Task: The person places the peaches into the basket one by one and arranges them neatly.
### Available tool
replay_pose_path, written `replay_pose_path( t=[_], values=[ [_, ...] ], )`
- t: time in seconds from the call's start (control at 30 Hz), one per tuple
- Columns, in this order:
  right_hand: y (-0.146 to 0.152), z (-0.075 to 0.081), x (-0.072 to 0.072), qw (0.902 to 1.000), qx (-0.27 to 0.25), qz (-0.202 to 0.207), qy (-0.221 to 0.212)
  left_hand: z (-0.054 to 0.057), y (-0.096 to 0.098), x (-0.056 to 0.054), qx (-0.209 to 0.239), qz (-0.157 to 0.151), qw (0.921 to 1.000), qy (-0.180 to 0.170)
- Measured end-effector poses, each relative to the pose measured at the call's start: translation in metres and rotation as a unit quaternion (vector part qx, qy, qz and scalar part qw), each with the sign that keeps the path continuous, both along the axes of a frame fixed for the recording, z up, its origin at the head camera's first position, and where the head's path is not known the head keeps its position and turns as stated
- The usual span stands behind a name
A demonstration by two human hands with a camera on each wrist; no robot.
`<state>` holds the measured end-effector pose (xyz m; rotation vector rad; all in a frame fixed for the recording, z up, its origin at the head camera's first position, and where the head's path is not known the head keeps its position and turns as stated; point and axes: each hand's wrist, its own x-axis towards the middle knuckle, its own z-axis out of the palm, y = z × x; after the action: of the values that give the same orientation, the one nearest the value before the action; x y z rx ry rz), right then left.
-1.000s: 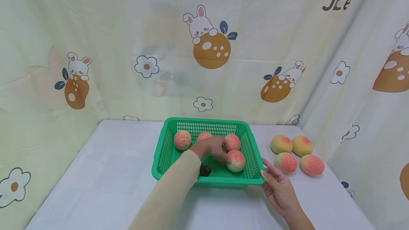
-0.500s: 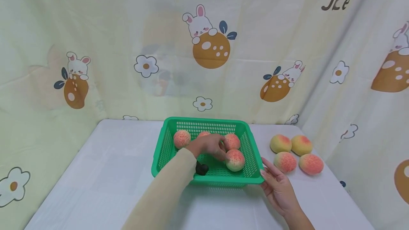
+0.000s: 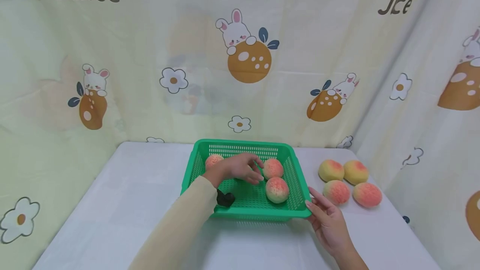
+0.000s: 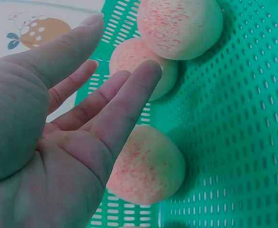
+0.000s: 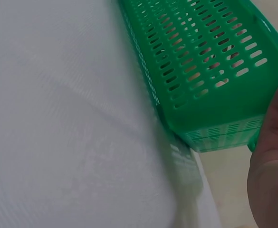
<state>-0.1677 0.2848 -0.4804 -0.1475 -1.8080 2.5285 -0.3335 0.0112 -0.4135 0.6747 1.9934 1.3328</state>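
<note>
My left hand [image 3: 241, 168] hovers over a green plastic basket [image 3: 247, 212], its fingers loosely extended and holding nothing. In the left wrist view the palm and spread fingers are apart from the peaches. Two peaches sit at the basket's right, a front one [image 3: 277, 190] and a rear one [image 3: 273, 168]. Another peach [image 3: 213, 160] is at the back left, partly covered by the left forearm. A further peach [image 4: 143, 66], behind the fingers, shows in the left wrist view. My right hand [image 3: 331, 225] grips the basket's front right corner between thumb and fingers.
Right of the basket, two yellowish peaches [image 3: 331, 170] lie behind two redder ones [image 3: 336, 192] on the white table [image 3: 123, 203]. A patterned curtain [image 3: 187, 111] hangs behind and beside the table. A black device [image 3: 226, 198] is under the left wrist.
My left hand has let go of the front right peach and drawn up and leftward away from it. The right hand stays on the basket corner.
</note>
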Motion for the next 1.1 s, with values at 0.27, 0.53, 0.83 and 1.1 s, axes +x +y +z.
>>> replay_pose_path(
  t=[0.27, 0.53, 0.83, 1.1],
  values=[
    [-0.003, 0.003, 0.001, 0.9993, 0.01, -0.02, -0.031, -0.003, -0.014, 0.005, 0.037, 0.022, 0.9988, 0.024],
    [-0.003, 0.004, 0.001, 0.9995, 0.008, -0.019, -0.023, 0.006, -0.031, 0.012, 0.042, 0.05, 0.9967, 0.049],
    [0.0, 0.003, 0.0, 0.9997, 0.007, -0.014, -0.017, 0.021, -0.053, 0.024, 0.02, 0.088, 0.9888, 0.119],
    [-0.001, 0.004, -0.001, 0.9996, 0.016, -0.016, -0.019, 0.02, -0.083, 0.043, 0.066, 0.135, 0.9835, 0.101]
  ],
)
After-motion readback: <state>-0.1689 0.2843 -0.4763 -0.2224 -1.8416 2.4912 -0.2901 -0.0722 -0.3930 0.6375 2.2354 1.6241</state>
